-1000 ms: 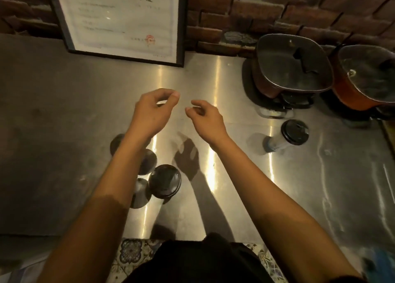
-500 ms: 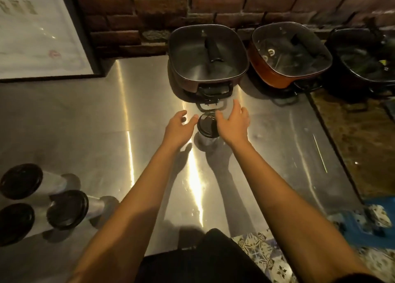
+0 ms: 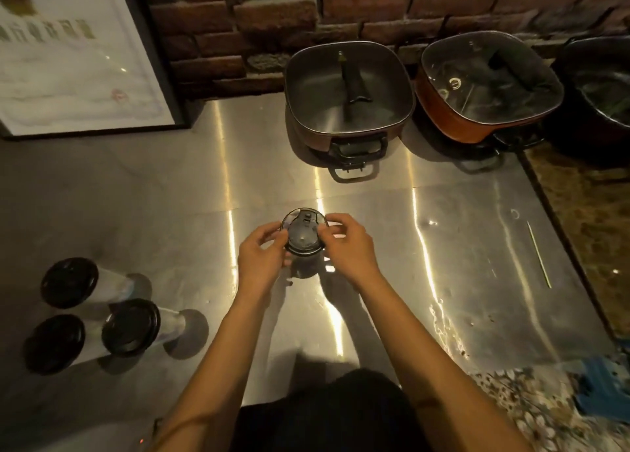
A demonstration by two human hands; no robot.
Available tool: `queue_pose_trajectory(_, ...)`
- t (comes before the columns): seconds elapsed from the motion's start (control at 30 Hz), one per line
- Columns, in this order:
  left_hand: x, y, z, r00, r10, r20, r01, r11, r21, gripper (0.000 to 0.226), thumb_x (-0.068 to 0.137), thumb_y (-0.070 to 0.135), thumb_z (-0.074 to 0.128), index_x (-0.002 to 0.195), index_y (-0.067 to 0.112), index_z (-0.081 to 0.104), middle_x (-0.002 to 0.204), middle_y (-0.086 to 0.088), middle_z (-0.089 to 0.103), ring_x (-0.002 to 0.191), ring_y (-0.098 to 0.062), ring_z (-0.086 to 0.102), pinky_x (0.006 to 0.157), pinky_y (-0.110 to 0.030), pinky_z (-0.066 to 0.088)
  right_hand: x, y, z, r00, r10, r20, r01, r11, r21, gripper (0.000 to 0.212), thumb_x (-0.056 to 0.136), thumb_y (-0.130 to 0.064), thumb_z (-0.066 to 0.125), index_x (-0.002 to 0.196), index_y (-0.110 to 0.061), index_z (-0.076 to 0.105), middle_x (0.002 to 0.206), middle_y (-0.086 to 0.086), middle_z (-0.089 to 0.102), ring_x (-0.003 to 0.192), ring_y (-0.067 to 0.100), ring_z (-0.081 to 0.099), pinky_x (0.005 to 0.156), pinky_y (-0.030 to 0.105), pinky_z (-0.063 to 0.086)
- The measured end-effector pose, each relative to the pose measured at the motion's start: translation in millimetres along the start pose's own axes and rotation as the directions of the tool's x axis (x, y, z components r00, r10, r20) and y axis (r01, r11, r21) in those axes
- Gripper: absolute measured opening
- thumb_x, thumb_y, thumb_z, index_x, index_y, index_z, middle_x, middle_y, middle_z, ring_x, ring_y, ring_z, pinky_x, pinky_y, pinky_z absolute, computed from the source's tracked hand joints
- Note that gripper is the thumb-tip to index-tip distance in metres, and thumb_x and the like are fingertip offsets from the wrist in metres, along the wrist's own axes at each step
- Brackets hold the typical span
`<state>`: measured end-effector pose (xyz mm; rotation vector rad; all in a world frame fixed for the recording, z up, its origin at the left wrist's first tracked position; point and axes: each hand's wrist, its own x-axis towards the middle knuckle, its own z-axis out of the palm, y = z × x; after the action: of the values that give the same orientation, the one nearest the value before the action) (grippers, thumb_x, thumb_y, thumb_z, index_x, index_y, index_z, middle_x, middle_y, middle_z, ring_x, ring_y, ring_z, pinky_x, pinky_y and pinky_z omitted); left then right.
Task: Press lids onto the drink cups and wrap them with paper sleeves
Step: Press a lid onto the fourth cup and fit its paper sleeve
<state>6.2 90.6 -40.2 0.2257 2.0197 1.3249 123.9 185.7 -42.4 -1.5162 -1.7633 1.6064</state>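
A clear drink cup (image 3: pixel 302 270) stands on the steel counter (image 3: pixel 477 247) in front of me, topped by a black lid (image 3: pixel 304 234). My left hand (image 3: pixel 261 258) grips the lid's left edge and my right hand (image 3: pixel 347 247) grips its right edge, fingertips on the rim. The lid sits a little off the cup's clear rim, which shows at the far side. Three more clear cups with black lids (image 3: pixel 130 327) (image 3: pixel 69 282) (image 3: pixel 54 343) stand together at the left. No paper sleeve shows.
Square lidded electric pots line the brick wall: a dark one (image 3: pixel 347 93), an orange one (image 3: pixel 484 86), and another at the far right (image 3: pixel 600 90). A framed certificate (image 3: pixel 75 59) leans at the back left. A thin stick (image 3: pixel 538 253) lies near the counter's right edge.
My view swung right and both hands reached out to the single cup, then drew it toward me. Both hands now hold its lid, where earlier they were free in the air.
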Motion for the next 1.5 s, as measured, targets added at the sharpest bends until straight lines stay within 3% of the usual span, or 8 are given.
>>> queue_pose_trajectory(0.23, -43, -40, -69, 0.997, -0.078, -0.018, 0.077, 0.995, -0.064, 0.018, 0.097, 0.012, 0.067, 0.106, 0.028, 0.069, 0.111, -0.001, 0.07, 0.061, -0.013, 0.068, 0.064, -0.034, 0.06, -60, 24, 44, 0.993, 0.028, 0.118, -0.022, 0.999, -0.048, 0.023, 0.094, -0.03, 0.068, 0.116, -0.031, 0.067, 0.103, -0.012, 0.071, 0.086, 0.009, 0.073, 0.085, 0.042, 0.061)
queue_pose_trajectory(0.43, -44, -77, -89, 0.992, -0.129, 0.013, 0.129, 0.991, -0.02, 0.023, 0.094, 0.009, 0.07, 0.107, 0.027, 0.068, 0.108, -0.008, 0.072, 0.07, -0.025, 0.071, 0.077, -0.052, 0.063, -76, 30, 60, 0.987, 0.008, 0.158, 0.027, 0.976, -0.216, 0.029, 0.094, -0.026, 0.067, 0.123, -0.028, 0.064, 0.105, -0.007, 0.07, 0.084, 0.005, 0.07, 0.089, 0.038, 0.059)
queue_pose_trajectory(0.57, -38, -82, -96, 0.995, -0.101, 0.023, 0.1, 0.995, 0.015, 0.021, 0.093, 0.015, 0.072, 0.113, 0.021, 0.068, 0.109, -0.007, 0.073, 0.08, -0.03, 0.073, 0.07, -0.039, 0.062, -75, 27, 62, 0.986, 0.009, 0.165, 0.034, 0.966, -0.256, 0.04, 0.096, -0.03, 0.065, 0.134, -0.028, 0.058, 0.107, -0.007, 0.065, 0.085, 0.003, 0.064, 0.091, 0.031, 0.054)
queue_pose_trajectory(0.73, -29, -75, -92, 0.998, -0.051, 0.024, 0.048, 0.992, 0.114, 0.036, 0.098, 0.037, 0.063, 0.131, 0.022, 0.063, 0.127, 0.003, 0.068, 0.113, -0.021, 0.067, 0.101, -0.039, 0.055, -68, 25, 65, 0.993, 0.046, 0.109, -0.024, 0.98, -0.197, 0.046, 0.096, -0.04, 0.063, 0.14, -0.03, 0.052, 0.118, -0.005, 0.062, 0.1, 0.009, 0.059, 0.089, 0.025, 0.043)
queue_pose_trajectory(0.87, -11, -63, -69, 0.995, -0.098, 0.018, 0.097, 0.994, 0.059, 0.036, 0.099, 0.052, 0.055, 0.121, 0.027, 0.068, 0.127, 0.002, 0.07, 0.115, -0.019, 0.066, 0.102, -0.036, 0.053, -55, 19, 84, 0.997, 0.065, 0.038, -0.061, 0.994, -0.094, 0.031, 0.101, -0.044, 0.053, 0.123, -0.027, 0.065, 0.114, -0.007, 0.067, 0.106, 0.012, 0.063, 0.088, 0.024, 0.044)
queue_pose_trajectory(0.97, 1, -56, -45, 0.99, -0.135, 0.04, 0.136, 0.991, -0.007, 0.036, 0.096, 0.061, 0.052, 0.084, 0.034, 0.073, 0.092, 0.007, 0.076, 0.094, -0.017, 0.073, 0.097, -0.043, 0.057, -48, 14, 107, 0.991, 0.121, 0.049, -0.118, 0.991, -0.056, 0.038, 0.104, -0.045, 0.044, 0.102, -0.021, 0.073, 0.088, -0.006, 0.071, 0.086, 0.011, 0.067, 0.072, 0.023, 0.048)
queue_pose_trajectory(1.17, 11, -62, -28, 0.995, -0.084, -0.046, 0.091, 0.979, 0.182, 0.061, 0.1, 0.063, 0.04, 0.075, 0.021, 0.076, 0.074, 0.0, 0.075, 0.075, -0.019, 0.072, 0.085, -0.045, 0.061, -43, 16, 124, 0.992, 0.112, -0.066, -0.117, 0.991, -0.072, 0.051, 0.106, -0.032, 0.041, 0.06, -0.026, 0.062, 0.059, -0.007, 0.064, 0.057, 0.007, 0.06, 0.061, 0.021, 0.039)
queue_pose_trajectory(1.5, 13, -68, -26, 0.992, -0.059, -0.108, 0.084, 0.966, 0.243, 0.065, 0.1, 0.061, 0.041, 0.06, 0.019, 0.07, 0.058, 0.0, 0.069, 0.062, -0.015, 0.069, 0.074, -0.043, 0.061, -42, 21, 127, 0.986, 0.115, -0.122, -0.119, 0.993, -0.028, 0.052, 0.104, -0.023, 0.045, 0.053, -0.021, 0.057, 0.047, -0.007, 0.059, 0.048, 0.0, 0.057, 0.056, 0.02, 0.039)
